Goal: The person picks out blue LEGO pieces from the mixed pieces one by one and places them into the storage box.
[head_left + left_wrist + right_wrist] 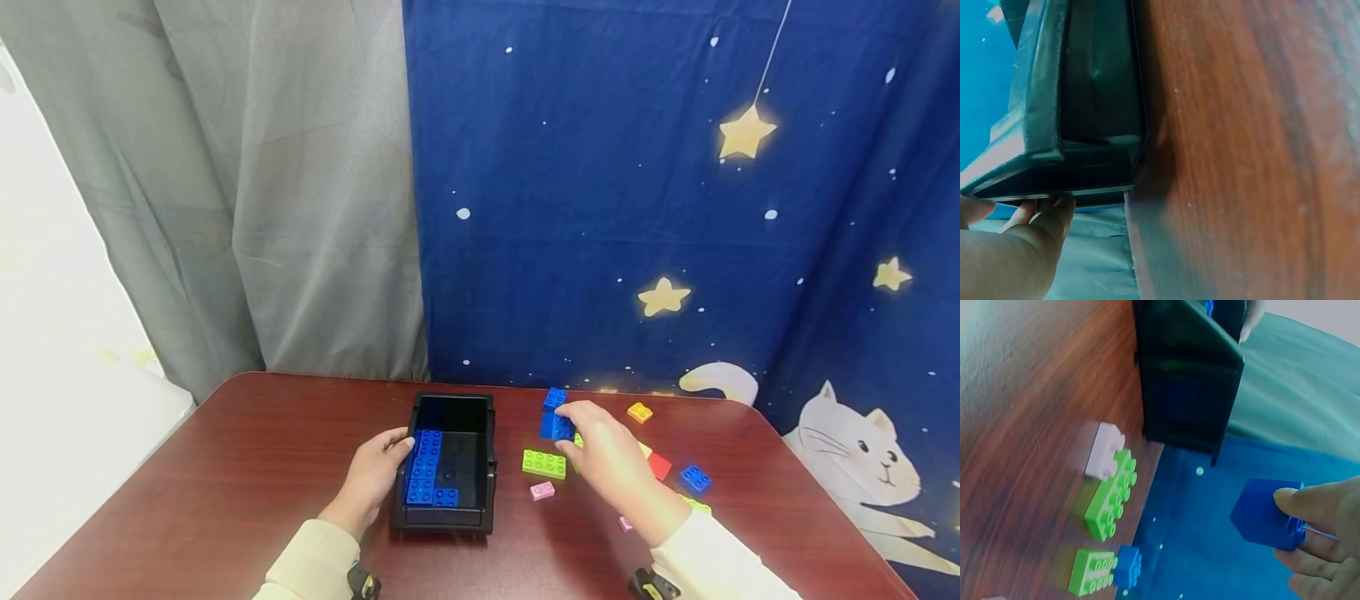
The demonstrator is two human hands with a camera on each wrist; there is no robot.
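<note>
My right hand [603, 446] pinches a blue building brick [1263, 512] between thumb and fingers, raised above the table at the right of the black bin [442, 517]. In the right wrist view the thumb lies across the brick's flat side, near its studs. My left hand [373, 471] grips the bin's left wall, thumb at the rim; in the left wrist view, fingers [1054, 215] reach under the lip. Inside the bin, blue bricks [426, 458] line the left side, with a small blue brick [446, 497] at the near end.
Right of the bin lie a lime green brick [544, 464], a pink brick [542, 491] and a blue brick [555, 397]. Farther right are a yellow-orange brick [640, 412], a red brick [659, 466] and another blue brick [696, 478]. Curtains [600, 208] hang behind the table.
</note>
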